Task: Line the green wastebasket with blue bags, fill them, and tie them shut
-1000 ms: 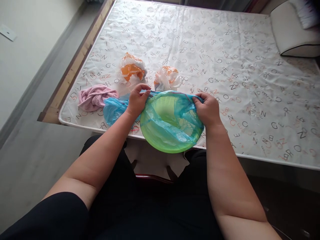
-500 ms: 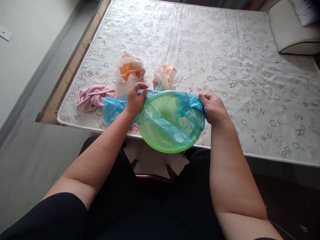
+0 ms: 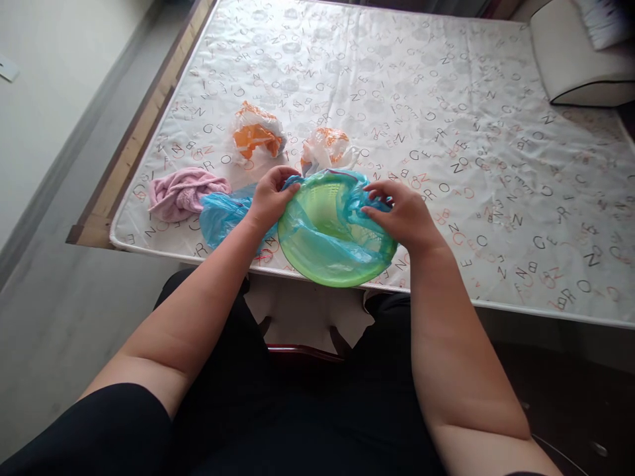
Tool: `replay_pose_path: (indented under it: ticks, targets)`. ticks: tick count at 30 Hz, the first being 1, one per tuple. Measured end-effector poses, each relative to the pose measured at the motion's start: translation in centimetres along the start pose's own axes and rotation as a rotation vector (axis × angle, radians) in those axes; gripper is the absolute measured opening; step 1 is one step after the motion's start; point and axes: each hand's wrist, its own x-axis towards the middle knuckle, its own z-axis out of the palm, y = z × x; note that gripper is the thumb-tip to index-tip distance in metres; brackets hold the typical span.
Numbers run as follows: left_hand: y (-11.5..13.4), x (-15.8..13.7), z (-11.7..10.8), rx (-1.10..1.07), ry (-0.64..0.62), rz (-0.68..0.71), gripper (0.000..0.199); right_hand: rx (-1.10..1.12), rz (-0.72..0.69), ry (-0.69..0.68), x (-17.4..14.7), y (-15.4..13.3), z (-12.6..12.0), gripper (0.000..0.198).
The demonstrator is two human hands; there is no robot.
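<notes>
Two hands grip the blue bag (image 3: 342,231) around the green bowl (image 3: 322,258), left hand (image 3: 268,201) pinching its rim, right hand (image 3: 404,218) clutching film; overhanging the mattress (image 3: 446,99) edge, the bowl may slip off.

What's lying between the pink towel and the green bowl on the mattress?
In the head view, the bunched tail of the blue plastic bag fills the stretch between the pink towel and the green bowl, with the left hand gripping it.
</notes>
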Motion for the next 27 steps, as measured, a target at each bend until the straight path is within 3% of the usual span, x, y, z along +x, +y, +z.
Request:
replay_pose_path:
  ticks: [2,5,7,9,11,13,15,22,27]
  targets:
    - [-0.1,0.1,-0.1,0.026,-0.004,-0.019,0.030,0.004,-0.001,-0.018,-0.1,-0.4,0.4,0.024]
    - [0.0,0.1,-0.3,0.069,0.006,-0.032,0.029,0.031,0.047,0.257,0.2,0.5,0.6,0.032]
    - [0.1,0.1,-0.3,0.096,0.004,-0.034,0.027,0.026,0.144,0.401,0.5,2.0,0.4,0.026]
    - [0.3,0.0,-0.3,0.111,0.000,-0.046,0.025,0.091,0.325,0.313,0.8,3.5,0.1,0.027]
    - [0.4,0.0,-0.4,0.114,-0.001,-0.066,0.024,0.221,0.504,0.099,0.7,4.6,-0.2,0.030]
    - [0.5,0.0,-0.3,0.116,0.001,-0.084,0.023,0.304,0.569,-0.017,0.5,4.9,-0.5,0.031]
    - [0.6,0.0,-0.2,0.120,-0.002,-0.096,0.022,0.290,0.530,0.023,0.4,4.6,-0.6,0.028]
    - [1.6,0.0,-0.1,0.185,0.000,-0.100,0.017,0.053,0.312,0.459,0.9,2.2,0.0,0.024]
    - [2.0,-0.5,0.0,0.312,0.002,-0.062,0.018,0.377,0.369,0.504,1.5,2.8,0.3,0.031]
